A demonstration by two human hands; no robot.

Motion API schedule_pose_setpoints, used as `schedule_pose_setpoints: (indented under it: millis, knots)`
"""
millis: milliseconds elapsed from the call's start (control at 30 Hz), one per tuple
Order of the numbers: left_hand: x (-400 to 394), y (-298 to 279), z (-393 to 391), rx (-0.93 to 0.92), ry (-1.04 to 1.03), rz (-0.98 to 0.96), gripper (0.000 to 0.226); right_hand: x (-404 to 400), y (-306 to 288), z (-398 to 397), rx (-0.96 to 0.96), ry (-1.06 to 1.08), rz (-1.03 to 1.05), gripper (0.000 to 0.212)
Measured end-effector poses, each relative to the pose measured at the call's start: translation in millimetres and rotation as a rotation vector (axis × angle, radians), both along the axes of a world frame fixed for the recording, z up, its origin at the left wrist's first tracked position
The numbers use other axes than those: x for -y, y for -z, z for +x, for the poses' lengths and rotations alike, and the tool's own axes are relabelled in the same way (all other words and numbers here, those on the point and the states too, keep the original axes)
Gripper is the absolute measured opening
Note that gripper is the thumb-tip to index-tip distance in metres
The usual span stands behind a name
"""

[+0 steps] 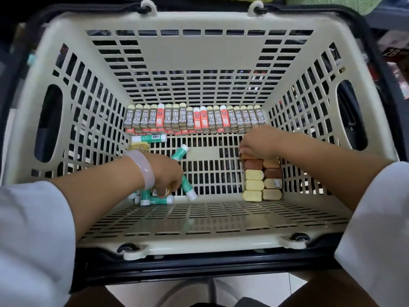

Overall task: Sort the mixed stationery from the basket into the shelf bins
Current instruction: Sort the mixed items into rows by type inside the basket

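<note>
A cream plastic basket [199,240] fills the view. Along its far inner wall stands a row of 2B erasers [192,118] in grey and red sleeves. Green and white glue sticks [155,199] lie in a loose pile at the near left. My left hand [166,173] reaches down into that pile, fingers closed around something there; what it grips is hidden. At the right, brown and yellow bread-shaped erasers [263,181] lie in two columns. My right hand [259,141] pinches the brown eraser [247,156] at the far end of that stack.
One glue stick [149,138] lies by the left wall above a yellow eraser [138,146]. Another glue stick [179,152] leans diagonally by my left wrist. Shelf stock with a 2B label [392,52] shows beyond the basket's right wall. Green bins [345,3] sit behind the rim.
</note>
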State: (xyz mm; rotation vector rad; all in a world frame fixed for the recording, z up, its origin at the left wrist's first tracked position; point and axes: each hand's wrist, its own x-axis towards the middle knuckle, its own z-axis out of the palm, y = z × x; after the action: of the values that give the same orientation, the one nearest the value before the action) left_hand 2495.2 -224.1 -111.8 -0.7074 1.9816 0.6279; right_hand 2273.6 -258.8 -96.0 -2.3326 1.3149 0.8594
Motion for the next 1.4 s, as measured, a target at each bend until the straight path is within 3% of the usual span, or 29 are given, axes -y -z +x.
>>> schedule_pose_setpoints:
  millis: [267, 467, 600, 733, 833, 967, 1067, 1167, 1267, 1400]
  knots:
    - [-4, -3, -1, 0.018, 0.12, -0.182, 0.043, 0, 12, -5, -0.067, 0.011, 0.014, 0.035]
    - [-2, 1, 2, -0.003, 0.128, -0.264, 0.036, 0, 12, -8, 0.094, 0.066, 0.137, 0.034]
    - [0, 9, 7, 0.014, 0.012, -0.227, 0.029, 2, 10, -7, 0.025, 0.06, 0.22, 0.033]
    - [12, 8, 17, -0.152, -0.237, -0.116, 0.016, -2, 9, -6, 0.012, 0.042, 0.191, 0.032]
    - [25, -8, 18, -0.426, -0.583, -0.036, 0.011, -3, 6, 3, 0.235, 0.069, 0.03, 0.032]
    - [27, -11, 10, -0.715, -0.99, -0.021, 0.017, -11, -3, 26, 0.771, 0.482, 0.335, 0.031]
    - [21, -8, 4, -0.787, -1.088, -0.009, 0.019, -19, 1, 31, 0.923, 0.65, 0.375, 0.019]
    - [20, -6, 3, -0.805, -1.095, -0.001, 0.014, -15, 2, 29, 0.947, 0.735, 0.335, 0.015]
    - [23, -3, 7, -0.783, -1.113, -0.047, 0.012, -14, 5, 23, 0.777, 0.531, 0.195, 0.017]
    - [25, -1, 11, -0.774, -1.149, -0.075, 0.027, -32, 19, 22, 0.314, -0.096, 0.286, 0.024]
